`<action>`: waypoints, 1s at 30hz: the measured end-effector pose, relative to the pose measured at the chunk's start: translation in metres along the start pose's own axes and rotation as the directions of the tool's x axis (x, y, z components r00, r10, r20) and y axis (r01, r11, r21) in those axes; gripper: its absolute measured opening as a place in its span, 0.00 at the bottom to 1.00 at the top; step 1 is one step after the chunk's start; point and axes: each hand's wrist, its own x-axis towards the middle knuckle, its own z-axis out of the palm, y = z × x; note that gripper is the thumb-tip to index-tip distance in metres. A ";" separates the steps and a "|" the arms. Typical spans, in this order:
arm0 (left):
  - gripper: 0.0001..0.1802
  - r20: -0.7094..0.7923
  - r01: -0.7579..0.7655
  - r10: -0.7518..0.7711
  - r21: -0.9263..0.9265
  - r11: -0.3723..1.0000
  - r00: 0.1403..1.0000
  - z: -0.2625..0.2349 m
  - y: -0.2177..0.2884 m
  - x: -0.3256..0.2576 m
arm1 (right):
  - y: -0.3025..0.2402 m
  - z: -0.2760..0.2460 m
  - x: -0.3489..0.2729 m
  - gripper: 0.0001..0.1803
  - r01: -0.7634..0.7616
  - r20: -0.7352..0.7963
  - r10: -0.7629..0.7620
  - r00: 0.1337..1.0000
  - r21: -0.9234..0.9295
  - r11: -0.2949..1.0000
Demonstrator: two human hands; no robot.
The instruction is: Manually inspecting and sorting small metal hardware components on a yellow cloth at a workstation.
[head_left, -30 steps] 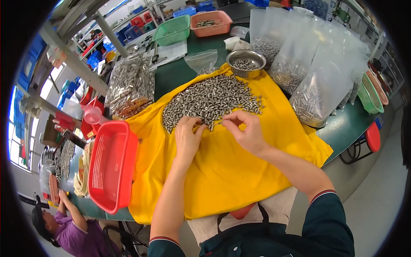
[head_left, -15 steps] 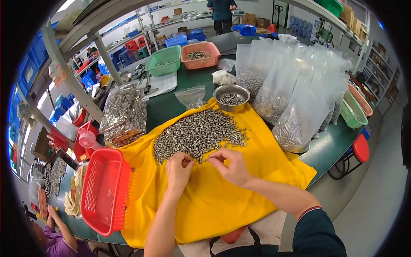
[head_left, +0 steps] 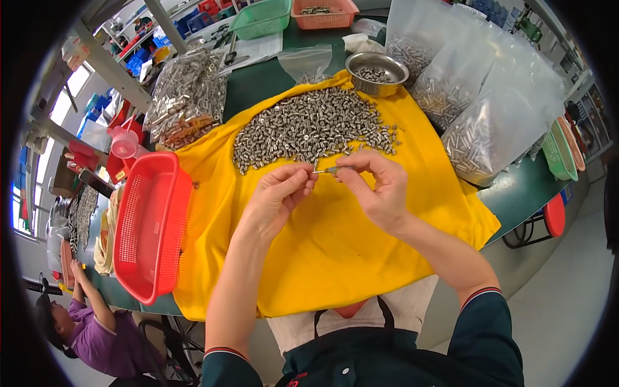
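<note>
My right hand [head_left: 379, 190] pinches a slim pin-like tool [head_left: 331, 170] with a grey-green handle and a thin metal tip pointing left. The tip meets the fingertips of my left hand [head_left: 282, 192], which are closed in a pinch; what they hold is too small and covered to make out. Just beyond both hands, a wide heap of small shiny metal cylinders [head_left: 303, 126] lies on a yellow cloth [head_left: 348, 251]. A steel bowl [head_left: 387, 87] with more such parts stands at the heap's far right.
Large clear bags [head_left: 480, 129] of metal parts stand on the right. At the left are a red plastic basket [head_left: 138, 258] and a bulky bag of metal pieces [head_left: 187, 97]. Green [head_left: 261, 22] and pink baskets [head_left: 325, 19] sit at the back. A person in purple [head_left: 106, 338] works at lower left.
The view has tipped downward, so the table sits higher in the picture. Both hands have come back from the heap's edge and together, and the tool's tip now meets the left fingertips.
</note>
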 end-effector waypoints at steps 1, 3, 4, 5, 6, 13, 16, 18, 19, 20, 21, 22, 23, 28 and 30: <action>0.06 -0.007 0.009 -0.009 0.000 1.000 1.000 -0.003 -0.003 0.000 | 0.000 0.001 -0.001 0.04 0.006 0.024 -0.006 1.000 -0.014 1.000; 0.07 0.032 -0.032 0.033 -0.028 0.999 0.999 -0.010 -0.008 0.000 | 0.000 0.003 -0.004 0.04 0.021 0.046 -0.019 0.999 -0.043 0.999; 0.07 0.030 -0.029 0.029 -0.025 0.999 0.999 -0.012 -0.009 0.001 | 0.000 0.003 -0.004 0.04 0.048 0.070 -0.043 0.997 -0.074 0.996; 0.08 0.070 0.004 -0.001 -0.044 0.999 0.998 -0.014 -0.010 0.001 | 0.001 0.004 -0.005 0.04 0.046 0.067 -0.041 0.997 -0.071 0.996; 0.08 0.110 0.038 -0.030 -0.063 0.997 0.993 -0.015 -0.011 0.001 | 0.001 0.003 -0.006 0.04 0.044 0.068 -0.038 0.997 -0.084 0.995; 0.10 0.064 0.018 -0.013 -0.081 0.997 0.998 -0.008 -0.015 0.000 | 0.000 0.003 -0.007 0.05 0.042 0.054 -0.039 0.998 -0.069 0.997; 0.09 0.043 0.017 -0.015 -0.058 0.998 0.999 -0.006 -0.014 -0.001 | 0.001 0.004 -0.007 0.04 0.021 0.061 -0.016 0.998 -0.070 0.997; 0.09 0.051 0.005 -0.002 -0.051 0.999 0.999 -0.007 -0.014 -0.001 | 0.002 0.004 -0.006 0.04 0.020 0.055 -0.015 0.998 -0.083 0.996; 0.09 0.052 0.005 -0.002 -0.051 0.999 0.999 -0.006 -0.013 -0.002 | 0.002 0.004 -0.006 0.04 0.019 0.050 -0.014 0.999 -0.096 0.995; 0.09 0.051 0.008 -0.005 -0.048 0.999 0.999 -0.005 -0.010 -0.003 | 0.002 0.004 -0.005 0.04 0.019 0.050 -0.015 0.999 -0.096 0.995; 0.09 0.052 0.012 -0.009 -0.044 0.999 0.999 -0.004 -0.008 -0.003 | 0.002 0.004 -0.005 0.04 0.012 0.051 -0.007 0.999 -0.106 0.994; 0.09 0.054 0.012 -0.010 -0.044 0.999 0.999 -0.004 -0.007 -0.003 | 0.002 0.003 -0.005 0.04 0.006 0.051 0.000 0.999 -0.115 0.993; 0.09 0.058 0.001 0.001 -0.038 0.999 0.998 -0.004 -0.007 -0.003 | 0.002 0.003 -0.005 0.04 0.005 0.050 0.000 0.999 -0.116 0.993; 0.08 0.046 -0.091 0.089 0.053 0.994 0.995 -0.004 -0.010 -0.004 | 0.003 0.002 -0.004 0.04 -0.001 0.052 0.007 0.999 -0.125 0.992; 0.07 0.020 -0.131 0.130 0.070 0.989 0.991 -0.004 -0.012 -0.003 | 0.004 0.003 -0.005 0.04 -0.014 0.050 0.020 0.999 -0.108 0.994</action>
